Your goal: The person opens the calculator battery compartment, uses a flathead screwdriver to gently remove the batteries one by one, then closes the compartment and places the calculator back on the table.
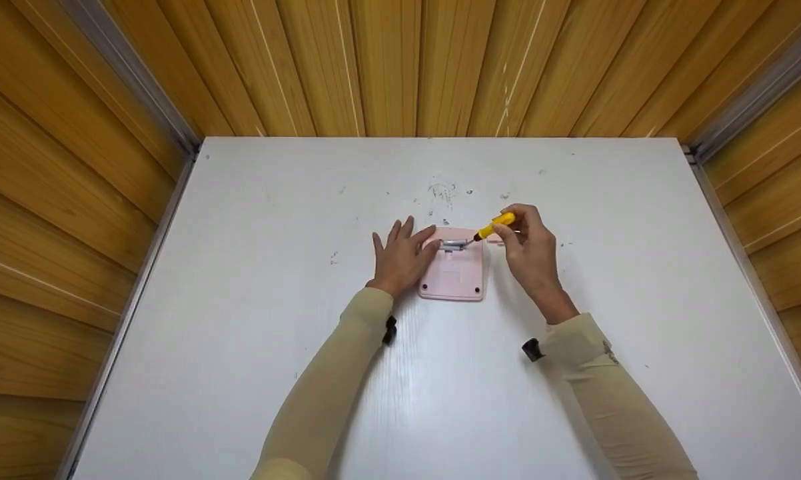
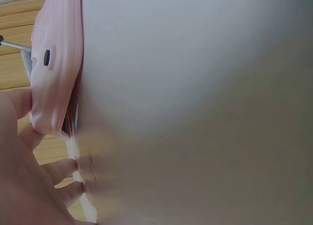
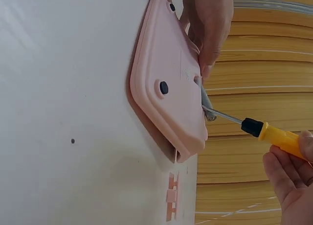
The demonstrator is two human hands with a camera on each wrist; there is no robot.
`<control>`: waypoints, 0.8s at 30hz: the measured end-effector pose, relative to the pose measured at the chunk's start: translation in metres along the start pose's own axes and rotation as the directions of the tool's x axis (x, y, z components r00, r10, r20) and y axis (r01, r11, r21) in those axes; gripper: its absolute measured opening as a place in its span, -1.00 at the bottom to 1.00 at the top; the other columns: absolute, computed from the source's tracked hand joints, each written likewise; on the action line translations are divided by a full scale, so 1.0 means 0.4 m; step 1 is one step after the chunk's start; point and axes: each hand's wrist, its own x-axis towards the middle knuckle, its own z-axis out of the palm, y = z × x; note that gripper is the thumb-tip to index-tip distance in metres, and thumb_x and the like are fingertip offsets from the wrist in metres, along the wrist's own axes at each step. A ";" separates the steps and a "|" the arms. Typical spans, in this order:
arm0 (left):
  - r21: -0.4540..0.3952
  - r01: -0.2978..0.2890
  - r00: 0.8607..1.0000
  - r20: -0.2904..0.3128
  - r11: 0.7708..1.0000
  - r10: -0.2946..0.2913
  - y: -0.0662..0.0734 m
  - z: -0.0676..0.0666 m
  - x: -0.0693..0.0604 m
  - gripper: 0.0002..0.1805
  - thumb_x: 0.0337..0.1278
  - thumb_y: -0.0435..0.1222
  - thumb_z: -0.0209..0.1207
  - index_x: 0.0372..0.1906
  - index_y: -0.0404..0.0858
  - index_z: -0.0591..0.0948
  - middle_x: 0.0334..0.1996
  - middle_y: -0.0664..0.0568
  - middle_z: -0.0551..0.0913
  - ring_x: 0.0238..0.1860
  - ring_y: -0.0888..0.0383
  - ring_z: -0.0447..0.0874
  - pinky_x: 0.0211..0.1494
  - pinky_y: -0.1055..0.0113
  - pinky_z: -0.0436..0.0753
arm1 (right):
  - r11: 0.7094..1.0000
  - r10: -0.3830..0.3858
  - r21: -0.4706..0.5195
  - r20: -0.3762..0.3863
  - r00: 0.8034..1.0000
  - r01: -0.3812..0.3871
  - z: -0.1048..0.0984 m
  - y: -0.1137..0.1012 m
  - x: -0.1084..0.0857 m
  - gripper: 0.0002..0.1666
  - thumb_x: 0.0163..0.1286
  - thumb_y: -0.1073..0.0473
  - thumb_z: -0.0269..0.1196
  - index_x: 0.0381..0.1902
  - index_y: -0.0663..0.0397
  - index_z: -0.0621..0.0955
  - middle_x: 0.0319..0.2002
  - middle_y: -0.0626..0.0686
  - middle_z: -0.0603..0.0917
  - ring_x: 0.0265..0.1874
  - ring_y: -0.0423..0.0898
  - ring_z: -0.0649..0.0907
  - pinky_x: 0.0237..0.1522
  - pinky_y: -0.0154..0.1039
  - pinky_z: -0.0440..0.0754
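Observation:
A pink calculator-like device (image 1: 450, 277) lies back side up on the table, its battery slot uncovered. In that slot sits a silvery battery (image 1: 452, 245); in the right wrist view one battery end (image 3: 211, 117) sticks up above the device's back. My right hand (image 1: 532, 250) holds a screwdriver (image 1: 495, 227) by its yellow handle, and the metal tip reaches the battery. My left hand (image 1: 400, 260) steadies the device at its left edge, thumb and forefinger touching it near the slot. The other left fingers are spread on the table (image 2: 161, 78).
Just right of the device lies a small pink battery cover (image 3: 172, 195), partly hidden by the right hand in the head view. Dark scuffs (image 1: 442, 191) mark the white tabletop beyond the device. Wood-look panels (image 1: 387, 67) wall the table's back and sides.

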 end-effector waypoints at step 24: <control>-0.001 -0.009 1.000 0.016 1.000 0.009 -0.001 -0.005 -0.001 -0.38 0.64 0.20 -0.15 0.60 0.13 0.44 0.69 -0.10 0.12 0.71 -0.13 -0.13 0.60 -0.37 -0.35 | 0.801 0.396 0.498 -0.026 0.918 -0.332 -0.017 0.096 -0.019 -0.67 0.61 0.42 0.18 0.23 0.37 0.39 0.19 0.42 0.54 0.07 -0.01 0.72 0.16 -0.20 0.69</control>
